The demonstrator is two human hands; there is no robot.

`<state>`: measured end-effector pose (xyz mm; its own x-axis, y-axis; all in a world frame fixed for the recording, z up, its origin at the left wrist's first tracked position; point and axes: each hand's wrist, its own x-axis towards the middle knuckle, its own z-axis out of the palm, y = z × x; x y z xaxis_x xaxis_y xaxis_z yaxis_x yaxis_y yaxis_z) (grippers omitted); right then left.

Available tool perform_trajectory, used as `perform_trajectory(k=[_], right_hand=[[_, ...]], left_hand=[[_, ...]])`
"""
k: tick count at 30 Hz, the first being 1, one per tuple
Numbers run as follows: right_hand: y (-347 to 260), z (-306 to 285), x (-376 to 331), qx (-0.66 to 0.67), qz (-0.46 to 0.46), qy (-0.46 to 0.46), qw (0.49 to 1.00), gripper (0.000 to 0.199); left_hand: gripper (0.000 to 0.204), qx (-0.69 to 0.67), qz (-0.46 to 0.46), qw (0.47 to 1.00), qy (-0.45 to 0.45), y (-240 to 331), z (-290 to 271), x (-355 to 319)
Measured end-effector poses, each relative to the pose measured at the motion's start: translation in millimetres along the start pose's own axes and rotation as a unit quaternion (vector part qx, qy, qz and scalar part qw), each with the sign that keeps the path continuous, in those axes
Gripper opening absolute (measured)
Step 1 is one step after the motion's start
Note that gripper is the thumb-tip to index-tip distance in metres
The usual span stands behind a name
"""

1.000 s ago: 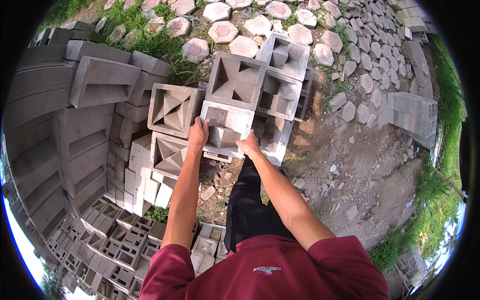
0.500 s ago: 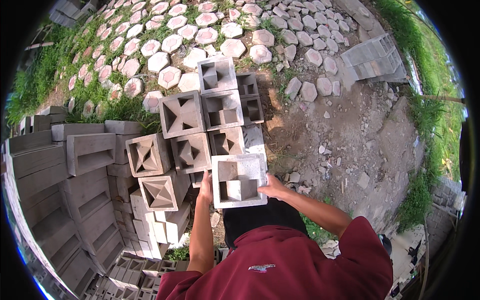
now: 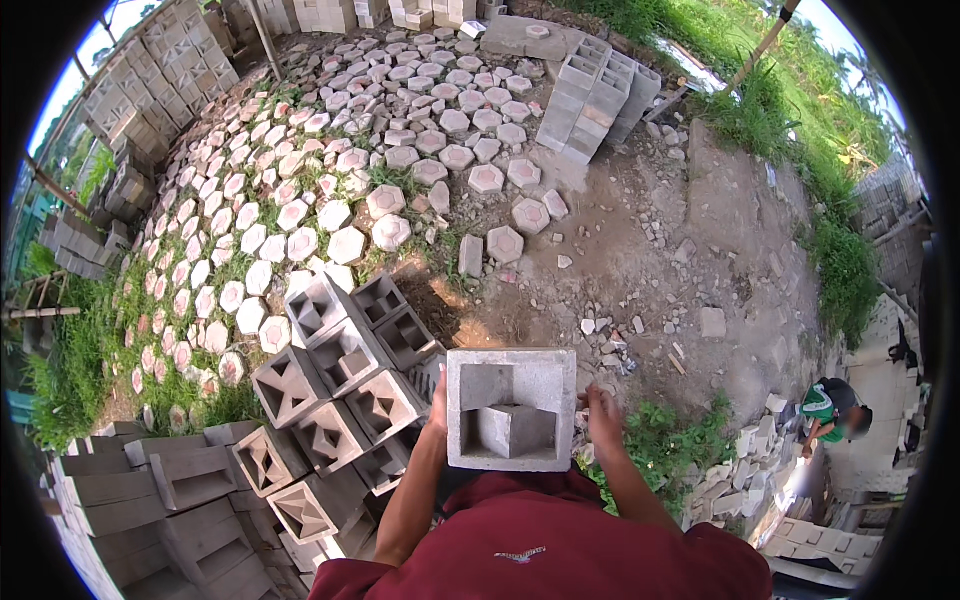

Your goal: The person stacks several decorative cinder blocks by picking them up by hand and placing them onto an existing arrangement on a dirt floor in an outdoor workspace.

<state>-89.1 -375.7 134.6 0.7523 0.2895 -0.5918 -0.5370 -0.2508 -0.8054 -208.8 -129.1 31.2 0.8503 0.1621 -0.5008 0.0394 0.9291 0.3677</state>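
A square grey concrete ventilation block (image 3: 511,409), its hollow face turned up toward the camera, is held at chest height between two bare hands, above a dark red shirt (image 3: 545,550). The left hand (image 3: 437,400) presses flat against the block's left side, its grip closed on that edge; the right hand (image 3: 603,414) clasps the right side, fingers wrapped over the edge, so both grips hold the one block. Just to the left and below stands a stack of similar patterned blocks (image 3: 340,390), their diamond and square openings facing up, close to the held block but not visibly touching it. Farther left lie rows of long grey channel-shaped blocks (image 3: 165,490). Beyond the stack spreads a yard of hexagonal paving stones (image 3: 300,215) laid out among grass, with a pile of pale rectangular blocks (image 3: 598,95) near the top. At the right edge, well apart, another person in a green top (image 3: 825,405) crouches beside rubble.
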Motion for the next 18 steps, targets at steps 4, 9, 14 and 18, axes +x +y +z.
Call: perform_trajectory(k=[4,9,14,18], right_hand=[[47,-58,60,0.186,0.083,0.033,0.978,0.061],[24,-119,73,0.264,0.099,-0.008,0.959,0.052],[-12,-148,69,0.289,0.071,0.002,0.955,0.047],[-9,-165,90,0.356,0.033,-0.042,0.933,0.046]], left_hand=[[0.076,0.099,-0.008,0.995,0.020,-32,93,25],[0.076,0.090,-0.063,0.994,0.019,-71,153,58],[0.072,0.097,-0.076,0.991,-0.051,-84,179,88],[0.065,0.124,-0.082,0.986,-0.079,-76,210,105]])
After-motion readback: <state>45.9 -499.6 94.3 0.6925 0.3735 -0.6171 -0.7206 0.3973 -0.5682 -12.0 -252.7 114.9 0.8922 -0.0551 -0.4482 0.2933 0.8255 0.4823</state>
